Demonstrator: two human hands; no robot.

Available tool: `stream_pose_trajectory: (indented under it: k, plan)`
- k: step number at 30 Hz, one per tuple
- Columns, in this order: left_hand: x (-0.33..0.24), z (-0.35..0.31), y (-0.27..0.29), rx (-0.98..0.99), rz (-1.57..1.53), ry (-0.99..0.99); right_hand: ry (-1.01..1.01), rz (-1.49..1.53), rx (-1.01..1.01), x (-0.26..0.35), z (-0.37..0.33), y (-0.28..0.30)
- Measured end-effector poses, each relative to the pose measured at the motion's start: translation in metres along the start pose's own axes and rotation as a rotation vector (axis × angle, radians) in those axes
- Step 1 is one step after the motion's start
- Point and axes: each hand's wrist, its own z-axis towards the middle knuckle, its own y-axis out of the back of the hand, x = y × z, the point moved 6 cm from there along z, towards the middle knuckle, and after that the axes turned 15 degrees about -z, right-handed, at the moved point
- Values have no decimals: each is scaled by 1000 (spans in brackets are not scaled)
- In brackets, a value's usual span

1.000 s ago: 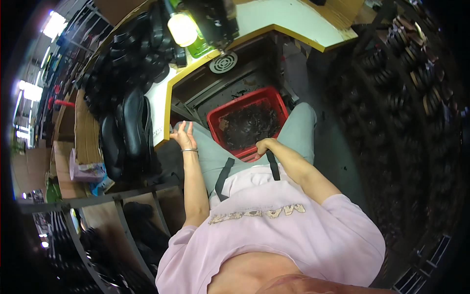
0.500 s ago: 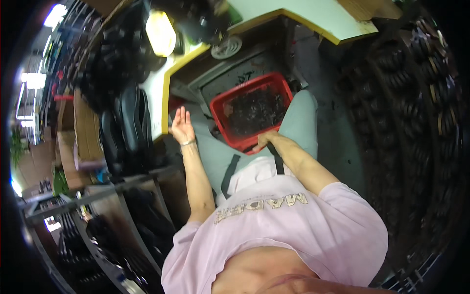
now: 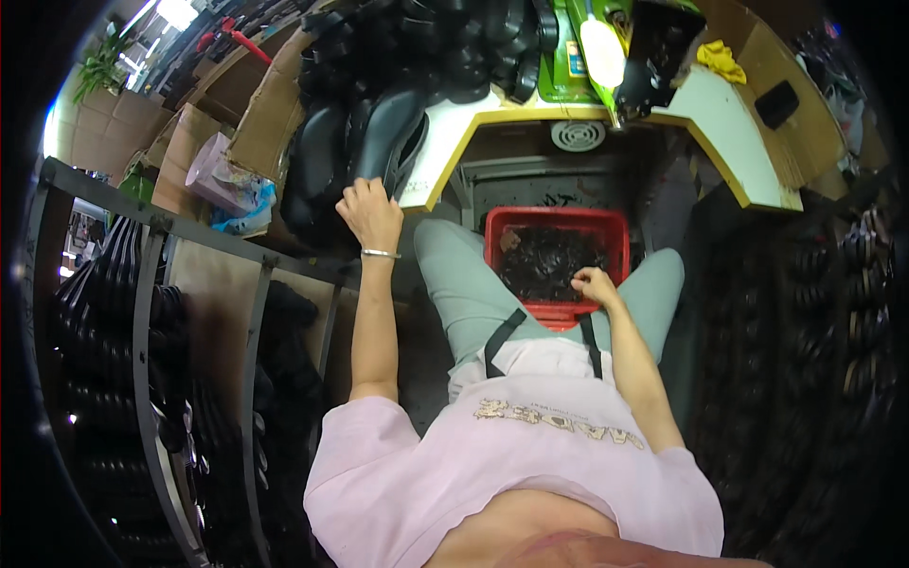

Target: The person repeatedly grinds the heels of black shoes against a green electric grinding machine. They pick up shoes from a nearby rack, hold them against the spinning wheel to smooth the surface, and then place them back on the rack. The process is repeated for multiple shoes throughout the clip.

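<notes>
The left hand (image 3: 372, 213) is stretched out toward 11 o'clock and lies on the edge of a black moulded part (image 3: 383, 142) that leans against the end of the counter (image 3: 445, 142); its fingers are curled together on this edge, so the hand grips the part. A thin metal bracelet (image 3: 381, 254) sits on the left wrist. More black parts of the same kind are piled (image 3: 445, 47) on the counter at 12 o'clock, just behind the gripped one. The right hand (image 3: 593, 284) rests at the near rim of a red plastic crate (image 3: 557, 220), which stands between the knees of the person, a little right of the centre. The crate is full of dark scraps (image 3: 549, 263), and the fingers of the right hand are bent together into them; I cannot tell if they really hold a piece. Behind the crate, at 12 o'clock, there is a green machine (image 3: 568, 57) with a bright lamp (image 3: 602, 52), and a round grey vent (image 3: 578, 135) under the counter edge. At 1 o'clock a yellow cloth (image 3: 721, 59) lies on the counter. At 10 o'clock there are cardboard boxes (image 3: 270, 114) and a pink bag (image 3: 220, 175). At 8 o'clock a metal rack (image 3: 151, 312) holds stacks of dark parts.
</notes>
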Motion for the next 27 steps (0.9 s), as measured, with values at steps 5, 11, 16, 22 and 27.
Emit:
stream_pose_trajectory:
  k: [5, 11, 16, 22, 27]
  plan:
    - [-9, 3, 50, -225, -505, -187, 39, 69, 49, 31, -9, 24]
    - [-91, -16, 68, 247, -1137, -2, 454, 1127, -120, 123, -29, 139]
    - [-159, -21, -20, 602, -1573, 150, 480, 1312, -431, 108, -32, 219]
    - [-218, -12, -87, 591, -1960, 306, 440, 1323, -620, 40, -53, 264]
    - [-247, -27, -103, 731, -2122, 321, 309, 1352, -617, 9, -45, 239]
